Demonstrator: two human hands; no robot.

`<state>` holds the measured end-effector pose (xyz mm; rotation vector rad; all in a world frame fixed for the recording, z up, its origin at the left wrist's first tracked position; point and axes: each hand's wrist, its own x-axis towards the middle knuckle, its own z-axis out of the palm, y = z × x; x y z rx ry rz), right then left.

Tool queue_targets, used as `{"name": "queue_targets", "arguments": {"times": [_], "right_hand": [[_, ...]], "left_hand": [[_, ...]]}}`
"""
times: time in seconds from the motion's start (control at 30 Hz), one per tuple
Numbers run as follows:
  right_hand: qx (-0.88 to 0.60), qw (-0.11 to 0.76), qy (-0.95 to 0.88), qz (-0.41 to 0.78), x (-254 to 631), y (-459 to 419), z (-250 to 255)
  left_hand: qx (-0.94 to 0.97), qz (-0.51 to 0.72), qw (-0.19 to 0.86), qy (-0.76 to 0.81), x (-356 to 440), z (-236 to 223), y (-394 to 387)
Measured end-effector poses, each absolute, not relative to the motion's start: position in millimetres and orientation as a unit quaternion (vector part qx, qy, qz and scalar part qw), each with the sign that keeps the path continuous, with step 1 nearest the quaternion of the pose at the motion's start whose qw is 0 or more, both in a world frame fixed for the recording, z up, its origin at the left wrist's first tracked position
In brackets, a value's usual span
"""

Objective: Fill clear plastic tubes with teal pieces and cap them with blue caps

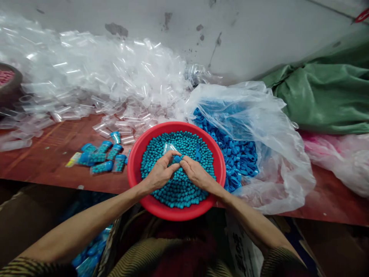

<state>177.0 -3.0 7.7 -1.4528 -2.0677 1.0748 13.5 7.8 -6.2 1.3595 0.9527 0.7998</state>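
Note:
Over a red bowl (132, 169) of small teal beads (173, 194), both my hands meet at the fingertips. A small blue plastic cap (177, 159) shows between them. My left hand (163, 170) is closed, its thumb and fingers around the cap; whatever lies under the cap is hidden by the fingers. Pinching from the other side, my right hand (197, 173) is closed at the cap's edge. Just beyond the left fingers, a clear plastic piece (170, 147) lies among the beads. Another blue cap (198, 153) rests on the beads at the right.
Left of the bowl lie several bead-filled tubes with blue caps (101, 167). A large heap of clear tubes (123, 73) stretches along the wall. To the right, a clear plastic bag (291, 173) holds loose blue caps (239, 157). Green cloth (325, 96) sits at back right.

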Motion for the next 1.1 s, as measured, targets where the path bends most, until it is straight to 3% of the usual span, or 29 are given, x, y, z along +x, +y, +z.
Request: {"name": "queue_targets", "arguments": {"times": [0.13,0.23,0.4,0.6,0.77,1.1], "right_hand": [[-0.466,0.268,-0.578,0.614,186.9,-0.4,13.1],[-0.478,0.317,-0.517,0.636,194.2,0.8,16.5],[-0.511,0.376,-0.532,0.561,192.1,3.9,12.1],[-0.502,0.244,-0.773,0.3,183.4,-5.7,21.6],[-0.509,0.134,-0.826,0.202,169.2,-18.3,17.6],[-0.55,0.136,-0.819,0.093,149.5,-18.9,1.5]], "left_hand": [[0.566,0.318,0.648,0.399,10.2,-2.2,12.0],[0.571,0.306,0.649,0.398,9.4,0.2,12.3],[0.593,0.312,0.64,0.377,11.2,-3.5,7.7],[0.576,0.345,0.624,0.402,13.5,-4.8,4.7],[0.573,0.339,0.633,0.395,15.7,-4.1,7.8],[0.589,0.36,0.6,0.405,18.0,-7.9,9.3]]}}
